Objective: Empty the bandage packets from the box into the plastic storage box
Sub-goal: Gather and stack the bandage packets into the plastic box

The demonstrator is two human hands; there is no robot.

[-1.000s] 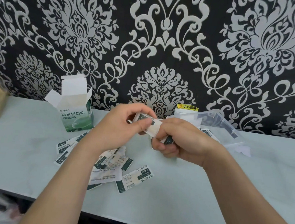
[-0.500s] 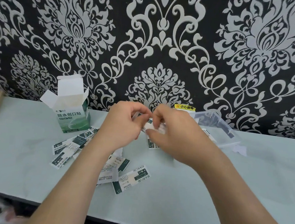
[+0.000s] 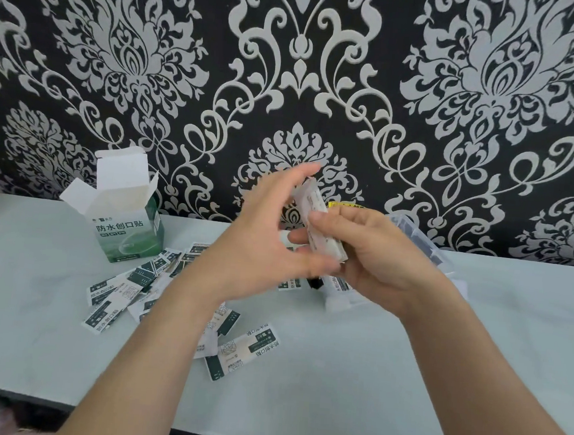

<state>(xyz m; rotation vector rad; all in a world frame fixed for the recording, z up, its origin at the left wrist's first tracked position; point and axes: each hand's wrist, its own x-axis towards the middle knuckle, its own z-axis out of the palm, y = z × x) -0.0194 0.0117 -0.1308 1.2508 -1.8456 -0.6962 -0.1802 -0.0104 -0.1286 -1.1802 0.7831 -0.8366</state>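
Several bandage packets (image 3: 319, 226) are sitting stacked, gripped by the right hand (image 3: 378, 259), the left hand (image 3: 262, 246) hovering open beside; light, thin, slippery, they are probably wanting squeezing across their faces.

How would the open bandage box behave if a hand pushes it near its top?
The bandage box is probably light: its flaps are open and many packets lie on the table. Standing upright with raised flaps, it might tip rather than slide under a high push. Thin card may dent.

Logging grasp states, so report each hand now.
Left hand: open, fingers spread.
Right hand: gripping a stack of bandage packets.
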